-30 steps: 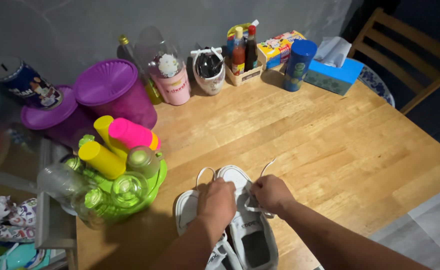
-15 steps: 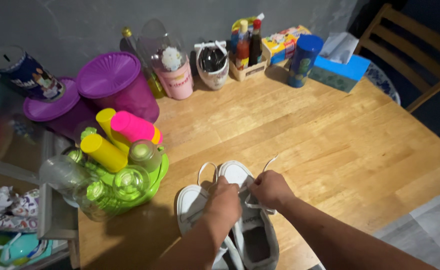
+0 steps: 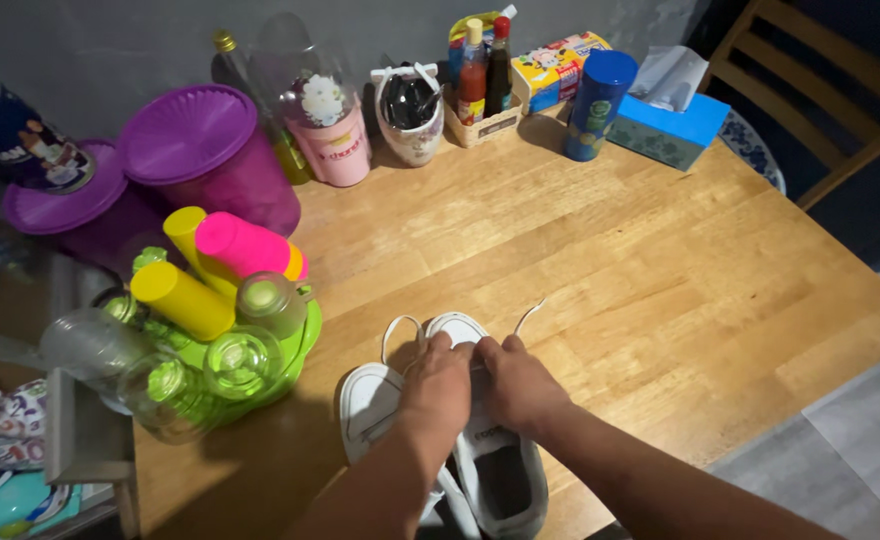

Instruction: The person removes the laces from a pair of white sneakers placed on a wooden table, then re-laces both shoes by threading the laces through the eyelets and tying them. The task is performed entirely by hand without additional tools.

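Wooden table (image 3: 660, 280): two white shoes (image 3: 480, 450), left hand (image 3: 438, 388), right hand (image 3: 517, 385) touching laces.

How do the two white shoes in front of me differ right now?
Both hands, left hand and right hand, work the laces of the right shoe; the left shoe lies untouched beside it. The right shoe's toe reaches farther up the table. Both are white and point away.

The table (image 3: 610, 270) is pale wood with a soft sheen. The shoes (image 3: 490, 470) look like smooth white leather, with cloth laces (image 3: 400, 325). The cups (image 3: 240, 245) are glossy plastic, the purple tub (image 3: 210, 160) translucent plastic, and the tissue box (image 3: 670, 130) matt card.
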